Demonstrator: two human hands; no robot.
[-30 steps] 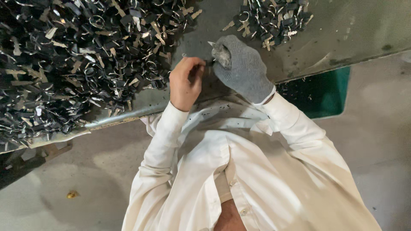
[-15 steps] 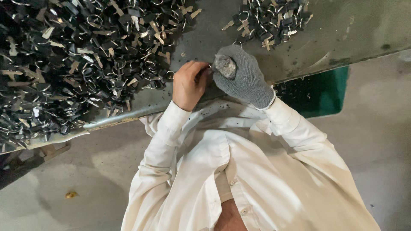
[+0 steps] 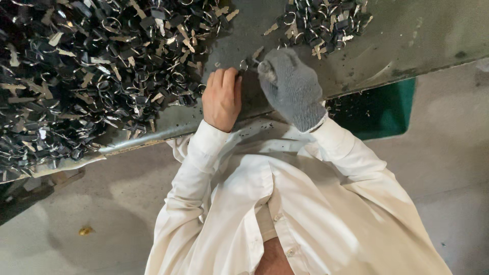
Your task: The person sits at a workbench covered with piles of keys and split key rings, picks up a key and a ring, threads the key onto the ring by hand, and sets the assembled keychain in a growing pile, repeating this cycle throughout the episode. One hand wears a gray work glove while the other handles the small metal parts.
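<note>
Nearest the camera hangs a loose white shirt (image 3: 285, 214), soft and creased, its sleeves running up to a grey metal table (image 3: 407, 35) whose surface is dull, scuffed and stained. The left hand (image 3: 222, 98) is bare, its fingers curled together over the table just past the near edge, the fingertips pinched on a small metal ring (image 3: 243, 65) with a short flat piece attached. The right hand (image 3: 291, 86) wears a grey knitted glove, fuzzy and worn pale at one knuckle; its fingers are bunched together and meet the same small ring from the other side, so both hands close on it between them, though how tightly each grips cannot be told. The ring sits just above the table, between the two heaps.

To the left lies a big heap of key parts (image 3: 86, 76): dark plastic heads, thin shiny wire rings and pale flat blades, tangled together and spilling to the table's front lip. Farther off, beyond the gloved hand, sits a smaller pile (image 3: 321, 23) of the same pieces, with a few loose blades scattered beside it. Below the table edge at the right, a green bin (image 3: 382, 112) shows small dark scraps inside. The concrete floor (image 3: 76, 203) is grey and blotchy.
</note>
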